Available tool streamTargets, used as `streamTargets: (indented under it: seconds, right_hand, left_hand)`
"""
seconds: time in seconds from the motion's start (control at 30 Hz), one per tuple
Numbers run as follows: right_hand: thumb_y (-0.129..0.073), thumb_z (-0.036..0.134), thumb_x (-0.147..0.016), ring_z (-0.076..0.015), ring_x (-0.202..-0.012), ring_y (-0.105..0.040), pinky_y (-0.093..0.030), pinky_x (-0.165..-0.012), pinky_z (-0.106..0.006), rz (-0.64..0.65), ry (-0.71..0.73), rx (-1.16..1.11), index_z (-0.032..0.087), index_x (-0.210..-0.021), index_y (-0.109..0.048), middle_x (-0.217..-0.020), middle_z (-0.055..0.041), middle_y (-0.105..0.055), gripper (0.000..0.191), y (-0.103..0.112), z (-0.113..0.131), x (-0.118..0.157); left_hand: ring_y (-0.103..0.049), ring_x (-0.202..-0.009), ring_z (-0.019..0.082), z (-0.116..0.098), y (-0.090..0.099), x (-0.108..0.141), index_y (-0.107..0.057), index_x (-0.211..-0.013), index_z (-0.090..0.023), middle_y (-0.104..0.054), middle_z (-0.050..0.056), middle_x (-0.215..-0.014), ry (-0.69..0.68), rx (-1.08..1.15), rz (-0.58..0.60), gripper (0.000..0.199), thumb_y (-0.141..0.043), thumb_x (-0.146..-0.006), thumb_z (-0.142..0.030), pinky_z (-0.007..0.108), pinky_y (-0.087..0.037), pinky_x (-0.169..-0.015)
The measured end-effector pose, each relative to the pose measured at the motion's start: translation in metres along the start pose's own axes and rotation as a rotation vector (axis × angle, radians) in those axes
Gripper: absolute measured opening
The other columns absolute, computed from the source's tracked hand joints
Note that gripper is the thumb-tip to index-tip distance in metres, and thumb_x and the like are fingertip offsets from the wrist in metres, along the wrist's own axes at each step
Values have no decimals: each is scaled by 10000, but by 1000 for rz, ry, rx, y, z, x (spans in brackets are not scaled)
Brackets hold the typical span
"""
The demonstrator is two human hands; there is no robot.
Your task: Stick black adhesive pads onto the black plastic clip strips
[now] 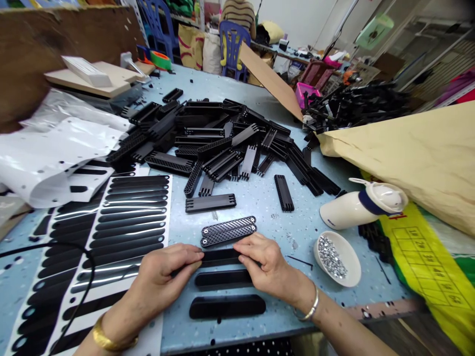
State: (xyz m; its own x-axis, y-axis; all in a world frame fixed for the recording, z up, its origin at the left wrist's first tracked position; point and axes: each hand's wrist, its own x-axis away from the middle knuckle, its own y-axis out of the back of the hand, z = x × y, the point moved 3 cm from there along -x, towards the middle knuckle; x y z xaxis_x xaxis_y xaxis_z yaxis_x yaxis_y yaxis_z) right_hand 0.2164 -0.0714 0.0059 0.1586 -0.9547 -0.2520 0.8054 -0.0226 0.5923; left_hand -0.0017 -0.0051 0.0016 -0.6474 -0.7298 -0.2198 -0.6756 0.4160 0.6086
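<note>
My left hand (161,277) pinches the left end of a long black rounded piece (220,257), and my right hand (265,262) closes on its right end. Two more smooth black pieces lie parallel below it, a middle piece (222,280) and a front piece (227,307). Just beyond my fingers rests a pair of cross-hatched black bars (229,231) with bright dots at their ends. To the left of my left hand are white sheets (167,198) bearing rows of black rounded strips. My fingers cover both ends of the held piece.
A heap of black slotted parts (226,138) spreads across the back. At right stand a white bowl (354,259) of small silvery pieces and a tipped cream bottle (343,210). A black cable (92,269) crosses the left sheets. Someone in a striped top (237,15) sits far back.
</note>
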Motion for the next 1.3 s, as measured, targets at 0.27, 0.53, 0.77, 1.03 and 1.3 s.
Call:
streamTargets:
  seconds: [0.27, 0.53, 0.77, 1.03, 1.3]
  right_hand:
    - [-582, 74, -816, -213, -807, -648, -547, -722, -360, -98, -38, 91, 124, -1006, -713, -874, -103, -703, 236, 30, -5, 14]
    - [-539, 110, -859, -182, -682, -649, -521, -631, -316, -215, -180, 79, 167, -887, -726, -749, -59, -695, 197, 37, -22, 29]
    - [-507, 96, -875, -198, -734, -643, -531, -672, -336, -272, -118, 117, 141, -951, -705, -789, -87, -683, 217, 34, -1, 24]
    - [-547, 25, -786, -197, -727, -627, -519, -648, -351, -129, 172, 121, 204, -937, -706, -835, -61, -695, 283, -4, 66, 33]
    - [-703, 93, -721, -220, -853, -682, -568, -755, -358, -256, -145, 32, 223, -961, -762, -954, -87, -728, 280, 25, -9, 27]
  left_hand:
    - [-738, -816, 148, 2, 0, -1, -730, -920, -223, -774, -4, -899, -47, -38, -27, 144, -611, -861, -169, 219, -591, -764]
    - [-734, -780, 147, 1, 1, 0, -707, -928, -229, -767, -15, -882, -49, -44, -31, 117, -605, -871, -219, 216, -592, -716]
    - [-729, -711, 152, -15, 10, -1, -702, -1014, -238, -775, 0, -889, -50, -108, -158, 179, -626, -855, -267, 212, -600, -618]
    - [-722, -731, 172, -53, 51, 43, -693, -1011, -295, -764, -27, -890, -24, -212, -369, 187, -622, -861, -380, 251, -595, -655]
    - [-684, -794, 192, -65, 3, -5, -655, -995, -191, -721, 63, -898, -394, -180, -223, 180, -550, -873, -109, 305, -571, -704]
